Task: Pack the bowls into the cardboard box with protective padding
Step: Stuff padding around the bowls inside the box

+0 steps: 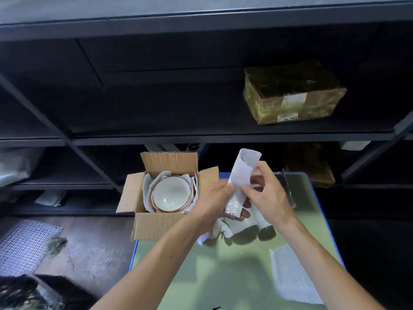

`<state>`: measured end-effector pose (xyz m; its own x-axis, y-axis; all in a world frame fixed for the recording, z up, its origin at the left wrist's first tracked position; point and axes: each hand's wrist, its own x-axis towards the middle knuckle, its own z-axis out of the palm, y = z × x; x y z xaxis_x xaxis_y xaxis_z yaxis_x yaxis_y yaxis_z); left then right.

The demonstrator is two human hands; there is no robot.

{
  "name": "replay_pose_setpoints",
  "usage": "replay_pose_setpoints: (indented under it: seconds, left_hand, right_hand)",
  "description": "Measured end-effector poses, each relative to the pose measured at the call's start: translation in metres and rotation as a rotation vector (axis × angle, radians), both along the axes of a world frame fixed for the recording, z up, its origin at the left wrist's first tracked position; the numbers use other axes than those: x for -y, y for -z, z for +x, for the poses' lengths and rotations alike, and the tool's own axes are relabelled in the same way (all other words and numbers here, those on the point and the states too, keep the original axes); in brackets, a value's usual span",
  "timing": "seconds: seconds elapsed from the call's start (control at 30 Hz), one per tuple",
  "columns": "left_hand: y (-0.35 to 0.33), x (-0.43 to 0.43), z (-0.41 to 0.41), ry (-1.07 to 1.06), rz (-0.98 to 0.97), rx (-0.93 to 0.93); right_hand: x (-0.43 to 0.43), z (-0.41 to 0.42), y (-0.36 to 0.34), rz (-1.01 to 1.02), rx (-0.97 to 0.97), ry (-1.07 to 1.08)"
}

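Observation:
An open cardboard box point(156, 224) sits at the table's far left corner, its flaps spread. Inside it, a white bowl point(171, 193) with a copper rim rests on white padding paper point(148, 186) that lines the walls. Just right of the box, my left hand point(214, 198) and my right hand point(266, 193) both grip a rolled strip of white padding point(242, 173), held upright above the table. Under my hands lie more rolled padding pieces point(243, 231).
The green table point(223, 276) has a blue edge. A bubble wrap sheet point(290, 276) lies at its right side. Dark metal shelving point(201, 135) stands behind, holding a taped parcel point(292, 95). A mesh mat point(24, 245) lies on the floor at left.

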<state>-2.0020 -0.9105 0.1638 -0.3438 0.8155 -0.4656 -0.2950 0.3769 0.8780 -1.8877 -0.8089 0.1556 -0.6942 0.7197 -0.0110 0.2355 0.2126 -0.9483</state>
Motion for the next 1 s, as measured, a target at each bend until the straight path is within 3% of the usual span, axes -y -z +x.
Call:
replay_pose_setpoints:
  seconds: [0.3, 0.5, 0.67, 0.77, 0.93, 1.0]
  left_hand:
    - [-0.003, 0.033, -0.034, -0.051, 0.014, 0.214]
    - [0.016, 0.05, -0.066, 0.128, 0.073, 0.02]
    - [0.026, 0.055, -0.087, 0.091, 0.039, -0.165]
    - [0.029, 0.061, -0.094, 0.077, 0.021, -0.221]
    - [0.035, 0.066, -0.105, 0.07, 0.043, -0.253]
    - [0.036, 0.065, -0.109, 0.11, 0.068, -0.214]
  right_hand:
    - [0.021, -0.038, 0.016, 0.187, 0.025, -0.16]
    - [0.04, -0.06, 0.01, 0.111, 0.097, -0.151]
    - [0.058, -0.087, 0.009, 0.005, 0.082, -0.02]
    - [0.069, -0.1, 0.012, -0.062, 0.072, 0.071]
    - [0.084, -0.114, 0.012, -0.34, 0.011, 0.145]
    - [0.09, -0.117, 0.014, -0.321, 0.055, 0.144]
